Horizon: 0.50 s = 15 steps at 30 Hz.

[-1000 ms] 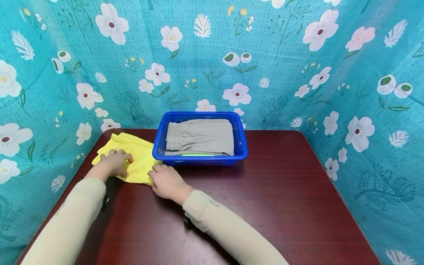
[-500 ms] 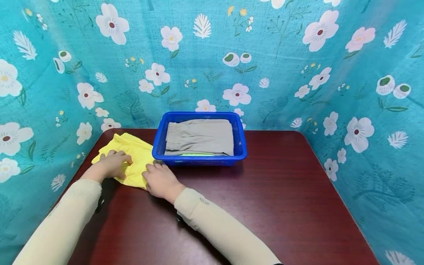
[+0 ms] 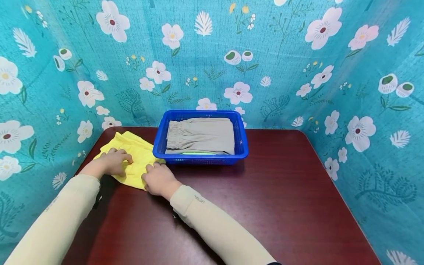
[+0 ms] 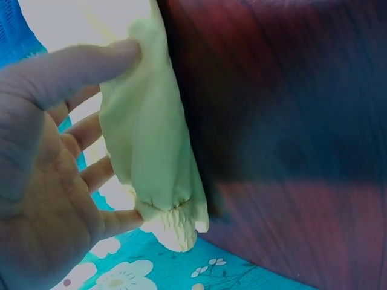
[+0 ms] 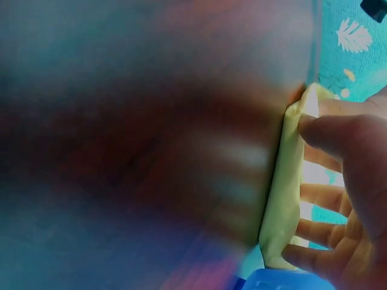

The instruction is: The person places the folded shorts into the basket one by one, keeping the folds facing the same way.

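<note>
A folded yellow garment (image 3: 137, 149) lies on the left of the table, against the basket's left side. One end has gathered fabric (image 4: 172, 226) in the left wrist view. My left hand (image 3: 115, 162) rests on its left part, fingers spread, with the thumb (image 4: 115, 59) touching the cloth. At the right front corner my right hand (image 3: 160, 179) touches the garment; several fairly straight fingers (image 5: 323, 196) and the thumb meet its edge in the right wrist view. Parts of the cloth are hidden under both hands.
A blue plastic basket (image 3: 200, 157) stands at the table's back middle. Folded grey trousers (image 3: 205, 134) with an elastic waist lie in it, above a bright green item (image 3: 198, 153). A floral curtain (image 3: 205, 73) surrounds the dark red table (image 3: 281, 191).
My right hand has slid slightly left and toward me along the garment, and the cloth's front edge has shifted with it. The left hand has barely moved; the basket stays put.
</note>
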Each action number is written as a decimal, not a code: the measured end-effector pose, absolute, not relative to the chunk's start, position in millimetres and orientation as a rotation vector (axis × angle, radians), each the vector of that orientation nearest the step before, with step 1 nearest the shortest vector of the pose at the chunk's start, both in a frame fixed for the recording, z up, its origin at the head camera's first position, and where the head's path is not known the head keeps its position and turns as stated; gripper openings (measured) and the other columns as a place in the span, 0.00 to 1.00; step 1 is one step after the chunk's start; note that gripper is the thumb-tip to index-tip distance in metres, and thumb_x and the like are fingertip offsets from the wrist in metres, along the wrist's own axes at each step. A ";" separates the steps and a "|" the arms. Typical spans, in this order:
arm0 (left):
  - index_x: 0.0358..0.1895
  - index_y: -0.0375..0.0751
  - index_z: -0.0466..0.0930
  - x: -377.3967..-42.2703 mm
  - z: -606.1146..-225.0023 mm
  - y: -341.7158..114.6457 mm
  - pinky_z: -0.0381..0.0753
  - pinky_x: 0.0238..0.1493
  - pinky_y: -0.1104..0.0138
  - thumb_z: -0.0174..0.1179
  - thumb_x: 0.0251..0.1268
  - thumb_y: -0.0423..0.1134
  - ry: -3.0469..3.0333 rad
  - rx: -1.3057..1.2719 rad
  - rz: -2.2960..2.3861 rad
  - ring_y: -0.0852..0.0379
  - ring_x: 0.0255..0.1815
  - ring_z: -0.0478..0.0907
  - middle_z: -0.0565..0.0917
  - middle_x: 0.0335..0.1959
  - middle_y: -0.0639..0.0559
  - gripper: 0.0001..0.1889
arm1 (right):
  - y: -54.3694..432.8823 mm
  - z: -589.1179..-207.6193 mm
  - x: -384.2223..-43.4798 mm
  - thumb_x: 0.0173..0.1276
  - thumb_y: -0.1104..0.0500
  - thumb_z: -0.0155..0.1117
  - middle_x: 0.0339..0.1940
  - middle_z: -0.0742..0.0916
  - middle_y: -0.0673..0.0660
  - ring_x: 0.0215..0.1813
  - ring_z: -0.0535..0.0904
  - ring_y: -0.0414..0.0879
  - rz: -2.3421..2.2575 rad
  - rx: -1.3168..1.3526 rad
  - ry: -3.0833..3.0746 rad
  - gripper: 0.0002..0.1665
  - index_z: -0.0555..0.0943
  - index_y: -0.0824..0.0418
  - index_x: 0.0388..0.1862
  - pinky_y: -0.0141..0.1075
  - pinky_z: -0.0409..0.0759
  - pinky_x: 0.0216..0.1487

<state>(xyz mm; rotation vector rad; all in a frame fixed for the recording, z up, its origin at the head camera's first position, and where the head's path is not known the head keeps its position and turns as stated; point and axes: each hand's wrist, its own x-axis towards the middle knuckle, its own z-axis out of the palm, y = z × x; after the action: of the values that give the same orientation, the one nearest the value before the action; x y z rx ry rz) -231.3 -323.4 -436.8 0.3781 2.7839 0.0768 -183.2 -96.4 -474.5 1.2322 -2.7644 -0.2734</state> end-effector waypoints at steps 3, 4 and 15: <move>0.51 0.48 0.86 -235.9 -433.6 -321.6 0.68 0.53 0.27 0.72 0.50 0.42 2.759 0.403 0.066 0.30 0.55 0.67 0.77 0.58 0.36 0.21 | -94.8 -473.8 -185.4 0.74 0.36 0.59 0.51 0.80 0.46 0.49 0.75 0.45 -0.281 1.241 -2.763 0.13 0.84 0.36 0.48 0.39 0.78 0.50; 0.50 0.48 0.86 -237.1 -432.8 -321.5 0.70 0.51 0.29 0.70 0.53 0.43 2.752 0.418 0.061 0.31 0.54 0.67 0.77 0.58 0.36 0.18 | -94.5 -474.1 -185.6 0.74 0.36 0.60 0.51 0.80 0.45 0.48 0.75 0.45 -0.283 1.246 -2.766 0.13 0.85 0.36 0.48 0.39 0.78 0.50; 0.40 0.51 0.87 -236.3 -432.7 -318.2 0.74 0.39 0.38 0.72 0.60 0.48 2.779 0.462 0.064 0.33 0.48 0.69 0.80 0.47 0.42 0.09 | -107.9 -469.8 -168.8 0.71 0.33 0.60 0.51 0.78 0.43 0.49 0.74 0.44 -0.406 1.212 -2.820 0.13 0.87 0.31 0.43 0.38 0.77 0.46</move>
<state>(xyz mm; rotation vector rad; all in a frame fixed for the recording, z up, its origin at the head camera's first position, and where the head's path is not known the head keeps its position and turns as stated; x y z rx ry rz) -236.3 -318.2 -432.7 0.4621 2.7789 0.0639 -168.8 -107.9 -469.8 1.2125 -2.8199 -0.4057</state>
